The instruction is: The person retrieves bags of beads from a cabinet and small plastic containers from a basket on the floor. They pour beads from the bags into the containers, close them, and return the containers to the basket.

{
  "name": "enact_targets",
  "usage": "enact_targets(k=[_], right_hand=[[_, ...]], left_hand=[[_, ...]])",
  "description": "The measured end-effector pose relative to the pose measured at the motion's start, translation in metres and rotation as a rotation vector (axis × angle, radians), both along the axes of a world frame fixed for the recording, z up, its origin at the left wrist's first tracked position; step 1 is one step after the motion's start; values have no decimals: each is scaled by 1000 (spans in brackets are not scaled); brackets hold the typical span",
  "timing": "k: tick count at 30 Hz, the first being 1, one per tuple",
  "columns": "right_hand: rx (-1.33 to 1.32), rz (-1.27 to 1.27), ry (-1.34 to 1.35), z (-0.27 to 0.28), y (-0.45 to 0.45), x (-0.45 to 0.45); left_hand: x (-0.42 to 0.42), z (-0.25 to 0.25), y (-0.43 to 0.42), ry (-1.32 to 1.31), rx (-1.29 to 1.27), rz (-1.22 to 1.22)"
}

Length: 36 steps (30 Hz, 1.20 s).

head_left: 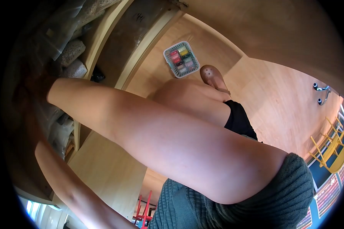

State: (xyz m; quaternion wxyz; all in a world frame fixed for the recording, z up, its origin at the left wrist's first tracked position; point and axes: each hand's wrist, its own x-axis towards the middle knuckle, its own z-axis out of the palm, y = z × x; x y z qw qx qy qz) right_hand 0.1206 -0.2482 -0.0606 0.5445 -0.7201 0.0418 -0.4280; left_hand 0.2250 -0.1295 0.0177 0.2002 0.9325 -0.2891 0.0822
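Both my arms reach into a shadowed cupboard at the left edge of the view. My right hand (36,87) is in deep shadow beside clear plastic bags (57,32), and its fingers are too dark to make out. From below, my left hand (25,101) comes up to nearly the same spot; darkness hides its fingers too. Close to my right wrist, pale speckled blocks (73,52) lie on the shelf. More crumpled clear plastic (59,133) shows under my right forearm. Whether either hand holds anything is hidden.
Wooden shelf edges (103,40) border the cupboard. On the wooden floor stands a white basket (165,56) of small colourful packs, close to my knee and brown clog (209,73). A yellow chair (338,156) is at far right, red chair legs (144,210) at the bottom.
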Motion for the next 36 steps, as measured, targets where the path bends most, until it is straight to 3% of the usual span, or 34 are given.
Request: enact_targets(k=[27, 36], right_hand=[[18, -24, -26, 9, 3, 10], [-44, -147, -28, -17, -23, 19]], left_hand=[[-2, -13, -18, -71, 59, -51], [-21, -11, -49, -307, 176, -95]])
